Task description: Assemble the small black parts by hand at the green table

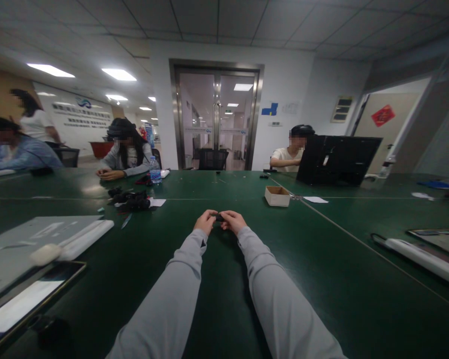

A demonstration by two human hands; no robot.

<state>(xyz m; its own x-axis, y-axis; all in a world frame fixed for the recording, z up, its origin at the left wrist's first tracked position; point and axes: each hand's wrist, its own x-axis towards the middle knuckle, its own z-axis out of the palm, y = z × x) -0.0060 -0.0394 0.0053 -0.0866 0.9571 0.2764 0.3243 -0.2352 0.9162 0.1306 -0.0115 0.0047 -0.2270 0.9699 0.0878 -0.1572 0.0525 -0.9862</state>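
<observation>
Small black piece (219,218), before open box (277,196); your left hand (205,221) and right hand (233,221) pinch it.

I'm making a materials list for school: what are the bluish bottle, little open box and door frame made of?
Bluish bottle: probably clear, shiny plastic, because it looks see-through.
Open box: maybe matt cardboard, with thin pale walls and a brown inside.
Door frame: likely smooth metal, since it gleams silver.

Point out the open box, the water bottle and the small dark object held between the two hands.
open box (277,200): head view, on its front wall
water bottle (155,174): head view, on its label
small dark object (219,218): head view, on its visible middle
</observation>
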